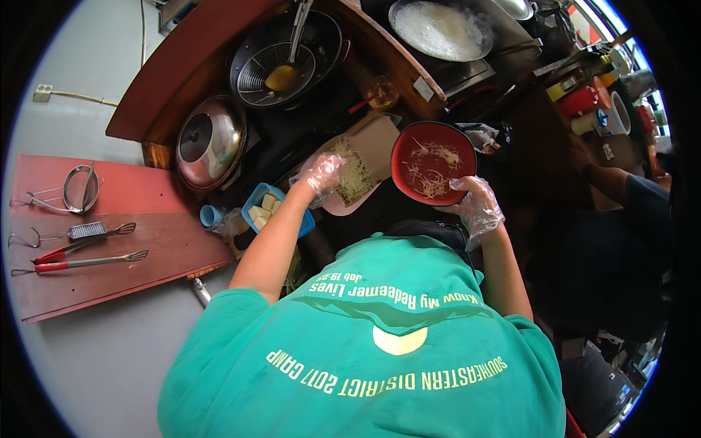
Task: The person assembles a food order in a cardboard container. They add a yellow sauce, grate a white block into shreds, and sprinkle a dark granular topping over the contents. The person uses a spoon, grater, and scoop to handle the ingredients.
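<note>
My right hand (478, 208), in a clear plastic glove, grips the near right rim of a red bowl (404, 179) with a dark edge. Pale thin shreds (436, 157) lie scattered over the bowl's inside. Just left of the bowl is a pile of pale green shredded vegetable (356, 175) on a tan and pinkish board or tray (376, 142). My left hand (321, 175), gloved too, is at the left side of that pile, its fingers curled onto the shreds; the fingertips are partly hidden.
A blue container (307, 223) of pale chunks and a blue cup (212, 215) stand near my left forearm. Beyond are a lidded pan (212, 142), a wok (328, 40) with a strainer, and a steaming pan (442, 29). Tongs (91, 263) lie left. Another person's arm (610, 179) shows right.
</note>
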`<state>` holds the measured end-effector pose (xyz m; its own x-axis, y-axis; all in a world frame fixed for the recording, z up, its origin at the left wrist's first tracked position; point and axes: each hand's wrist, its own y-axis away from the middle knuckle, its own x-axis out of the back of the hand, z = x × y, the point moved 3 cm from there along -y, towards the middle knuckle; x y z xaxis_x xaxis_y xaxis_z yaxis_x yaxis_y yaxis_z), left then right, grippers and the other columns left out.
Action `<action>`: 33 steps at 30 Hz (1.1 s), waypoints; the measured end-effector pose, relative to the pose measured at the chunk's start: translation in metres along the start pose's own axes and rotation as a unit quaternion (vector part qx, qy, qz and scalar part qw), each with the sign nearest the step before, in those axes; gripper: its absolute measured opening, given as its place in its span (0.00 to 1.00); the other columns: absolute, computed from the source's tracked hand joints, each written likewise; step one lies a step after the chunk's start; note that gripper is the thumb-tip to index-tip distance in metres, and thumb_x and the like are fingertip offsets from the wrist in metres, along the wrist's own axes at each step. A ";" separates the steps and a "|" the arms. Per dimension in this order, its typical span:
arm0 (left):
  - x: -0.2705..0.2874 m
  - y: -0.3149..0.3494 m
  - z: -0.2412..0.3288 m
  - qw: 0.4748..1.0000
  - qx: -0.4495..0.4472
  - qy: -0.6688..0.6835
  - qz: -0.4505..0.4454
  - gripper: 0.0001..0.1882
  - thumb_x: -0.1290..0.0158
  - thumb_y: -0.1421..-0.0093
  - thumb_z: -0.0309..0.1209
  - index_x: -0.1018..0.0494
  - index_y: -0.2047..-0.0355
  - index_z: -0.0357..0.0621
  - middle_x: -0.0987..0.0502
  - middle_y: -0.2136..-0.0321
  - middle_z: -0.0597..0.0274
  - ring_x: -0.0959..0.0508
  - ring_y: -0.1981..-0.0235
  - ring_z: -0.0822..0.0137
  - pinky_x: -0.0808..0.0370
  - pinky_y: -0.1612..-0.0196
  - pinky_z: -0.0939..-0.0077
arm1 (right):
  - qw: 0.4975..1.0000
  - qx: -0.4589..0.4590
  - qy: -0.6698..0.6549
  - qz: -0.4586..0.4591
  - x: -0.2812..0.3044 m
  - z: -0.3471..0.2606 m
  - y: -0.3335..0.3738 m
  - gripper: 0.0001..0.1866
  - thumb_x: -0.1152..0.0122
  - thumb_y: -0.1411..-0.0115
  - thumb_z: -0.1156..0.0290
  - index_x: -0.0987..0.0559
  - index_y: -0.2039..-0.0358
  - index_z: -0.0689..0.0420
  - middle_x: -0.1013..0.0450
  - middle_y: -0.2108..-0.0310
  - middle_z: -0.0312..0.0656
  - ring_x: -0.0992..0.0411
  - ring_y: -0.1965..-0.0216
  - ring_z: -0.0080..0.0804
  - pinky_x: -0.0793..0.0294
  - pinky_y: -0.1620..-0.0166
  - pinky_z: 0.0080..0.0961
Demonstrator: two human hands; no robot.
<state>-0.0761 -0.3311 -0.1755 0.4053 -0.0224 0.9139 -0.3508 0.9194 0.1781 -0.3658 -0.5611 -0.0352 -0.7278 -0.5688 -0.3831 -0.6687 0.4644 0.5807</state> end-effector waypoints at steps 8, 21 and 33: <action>0.026 0.014 0.016 0.982 0.109 0.020 0.153 0.11 0.40 0.39 0.37 0.14 0.61 0.48 0.15 0.64 0.48 0.15 0.60 0.45 0.19 0.54 0.52 | 0.973 0.130 -0.136 -0.130 0.062 -0.047 -0.022 0.20 0.41 0.44 0.77 0.20 0.51 0.69 0.19 0.53 0.48 0.19 0.52 0.41 0.19 0.41 0.37; 0.173 -0.082 0.136 0.948 0.118 0.062 0.289 0.08 0.33 0.40 0.32 0.15 0.70 0.39 0.16 0.74 0.48 0.17 0.72 0.48 0.22 0.66 0.55 | 0.840 0.358 -0.357 0.198 0.292 -0.292 -0.081 0.21 0.49 0.44 0.76 0.27 0.50 0.72 0.22 0.50 0.57 0.20 0.51 0.55 0.10 0.52 0.54; 0.250 -0.412 0.395 0.961 -0.200 0.111 0.158 0.12 0.36 0.37 0.36 0.19 0.73 0.41 0.20 0.78 0.50 0.19 0.70 0.46 0.23 0.62 0.56 | 0.735 0.447 -0.402 0.314 0.403 -0.391 -0.125 0.19 0.55 0.37 0.75 0.26 0.51 0.75 0.24 0.51 0.57 0.22 0.55 0.53 0.12 0.49 0.46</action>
<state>-0.1634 -0.8704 0.1233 0.5166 0.3264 0.7916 -0.1522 0.9448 -0.2903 -0.5160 -1.1135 0.0191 -0.5498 0.3661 -0.7508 0.2667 0.9287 0.2576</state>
